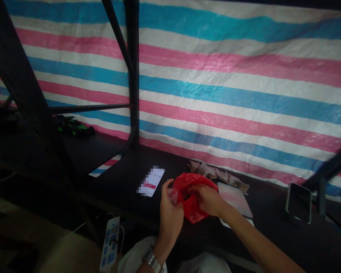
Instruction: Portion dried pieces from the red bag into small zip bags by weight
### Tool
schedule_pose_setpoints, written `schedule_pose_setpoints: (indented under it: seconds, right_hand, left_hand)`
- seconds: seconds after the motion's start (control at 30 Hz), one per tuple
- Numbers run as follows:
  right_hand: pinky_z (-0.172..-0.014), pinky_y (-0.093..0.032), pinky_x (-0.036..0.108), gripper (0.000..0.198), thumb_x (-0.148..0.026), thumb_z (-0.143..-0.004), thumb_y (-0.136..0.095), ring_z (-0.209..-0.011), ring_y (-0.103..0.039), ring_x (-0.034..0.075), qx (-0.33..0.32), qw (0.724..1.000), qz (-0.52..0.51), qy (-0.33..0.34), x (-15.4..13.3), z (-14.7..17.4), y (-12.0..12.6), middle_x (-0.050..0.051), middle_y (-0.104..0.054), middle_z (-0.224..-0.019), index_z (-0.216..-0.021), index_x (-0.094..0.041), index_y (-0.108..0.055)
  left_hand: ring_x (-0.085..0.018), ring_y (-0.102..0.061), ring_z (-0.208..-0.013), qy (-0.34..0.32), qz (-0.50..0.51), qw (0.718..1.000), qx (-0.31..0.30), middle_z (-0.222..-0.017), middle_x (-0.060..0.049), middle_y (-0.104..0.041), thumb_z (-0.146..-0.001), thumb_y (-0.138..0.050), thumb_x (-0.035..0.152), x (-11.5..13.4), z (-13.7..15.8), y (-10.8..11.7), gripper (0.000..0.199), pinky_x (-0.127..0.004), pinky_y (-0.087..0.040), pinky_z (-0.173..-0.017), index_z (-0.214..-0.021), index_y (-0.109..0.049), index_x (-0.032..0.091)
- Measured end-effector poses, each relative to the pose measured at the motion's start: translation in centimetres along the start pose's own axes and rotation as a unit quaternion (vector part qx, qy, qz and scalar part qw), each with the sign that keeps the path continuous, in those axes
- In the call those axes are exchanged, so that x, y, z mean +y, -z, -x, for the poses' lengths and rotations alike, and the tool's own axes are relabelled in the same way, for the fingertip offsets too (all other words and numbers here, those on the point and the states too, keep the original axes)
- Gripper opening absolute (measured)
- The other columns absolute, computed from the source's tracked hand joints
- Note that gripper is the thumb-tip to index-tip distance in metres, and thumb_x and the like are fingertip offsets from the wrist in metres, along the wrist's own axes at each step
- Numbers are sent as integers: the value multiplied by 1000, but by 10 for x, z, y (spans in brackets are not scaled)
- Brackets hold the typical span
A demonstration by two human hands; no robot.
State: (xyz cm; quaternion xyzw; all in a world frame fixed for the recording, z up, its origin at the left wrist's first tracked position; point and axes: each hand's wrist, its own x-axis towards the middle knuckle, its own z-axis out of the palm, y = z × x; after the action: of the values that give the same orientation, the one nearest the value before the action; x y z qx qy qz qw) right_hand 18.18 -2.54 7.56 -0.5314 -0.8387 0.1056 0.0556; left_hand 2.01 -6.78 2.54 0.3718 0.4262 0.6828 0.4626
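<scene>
Above the front edge of the black shelf (268, 216), a red plastic bag (196, 216) is held between the two hands, its mouth turned upward. A clear plastic packet (173, 195) is gripped between the thumb and fingers of the left hand (172, 220) at the bag's left rim; its contents cannot be made out. The fingertips of the right hand (210, 199) are sunk into the bag's mouth, so whether anything is pinched there cannot be told. Only a dark patch is seen inside.

Behind the bag, a row of small filled sachets (218, 174) is partly covered by it. A pale flat slab (234, 199) is overlapped by the right forearm. A white card-like rectangle (156, 180) is blurred by pixelation along its left side. The green-and-black toy car (74, 127) is dimmed by shadow, and the power strip (110, 242) is cut off by the lower edge.
</scene>
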Motion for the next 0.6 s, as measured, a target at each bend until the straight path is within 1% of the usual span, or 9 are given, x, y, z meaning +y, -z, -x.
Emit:
schedule_pose_setpoints:
  seconds: [0.07,0.17,0.23,0.3,0.37,0.43,0.5,0.53,0.6]
  right_hand:
    - [-108,-48,35,57,0,-79,-57,-128,-68,28,13,1000,10,-17,1,1,0,13,-76,-134,-129,-19,-75]
    - [-116,-43,42,64,1,-78,-58,-137,-61,32,27,999,31,-28,0,2,2,19,-66,-148,-139,-14,-69]
    - [-114,-44,41,60,0,-80,-58,-135,-62,32,19,999,41,-19,-2,2,5,18,-68,-144,-136,-15,-70]
    - [-108,-47,37,50,-1,-83,-57,-128,-66,29,10,999,48,-8,-5,2,8,15,-73,-135,-126,-17,-75]
    - [-106,-48,36,45,-2,-84,-57,-125,-67,29,7,998,55,-4,-7,2,11,14,-75,-131,-121,-18,-77]
    - [-109,-47,37,48,-2,-83,-58,-128,-66,29,7,998,61,-3,-7,3,12,14,-73,-134,-124,-18,-77]
    - [-114,-45,37,55,-1,-81,-61,-134,-63,30,6,998,61,-3,-6,5,11,14,-71,-141,-131,-18,-74]
    - [-115,-44,38,57,-1,-81,-61,-136,-62,30,6,998,61,-6,-4,7,10,14,-70,-144,-134,-18,-73]
    - [-116,-45,40,60,1,-80,-60,-136,-63,32,6,998,60,-19,-1,10,7,17,-69,-146,-137,-16,-71]
  left_hand:
    - [-22,-76,-99,-8,-7,1000,-16,-109,-4,-76,-67,-66,1,-1,4,5,69,-36,-60,-91,-132,-56,23]
    - [-26,-70,-123,-10,-22,999,-34,-127,-8,-73,-62,-63,-3,-8,10,7,75,-38,-57,-102,-133,-59,24]
    - [-27,-67,-129,-2,-22,998,-51,-134,-8,-70,-58,-60,-5,-13,12,5,82,-40,-54,-108,-134,-60,24]
    - [-26,-67,-128,4,-18,998,-60,-135,-8,-69,-56,-58,-6,-16,11,2,84,-42,-51,-111,-134,-60,25]
    - [-25,-69,-122,6,-13,998,-56,-132,-7,-70,-55,-58,-5,-15,9,-1,82,-42,-52,-109,-132,-60,25]
    - [-24,-72,-113,3,-2,998,-55,-123,-6,-72,-57,-58,-2,-12,8,-2,79,-39,-55,-103,-131,-59,25]
    - [-22,-73,-105,-2,8,998,-58,-115,-4,-72,-62,-59,0,-9,10,-1,75,-36,-58,-95,-132,-57,25]
    - [-22,-73,-104,-6,7,998,-60,-114,-4,-72,-64,-60,1,-9,12,1,72,-35,-59,-94,-132,-57,26]
    - [-22,-72,-109,-21,-6,997,-68,-119,-5,-71,-68,-61,2,-11,18,6,69,-34,-59,-95,-132,-59,27]
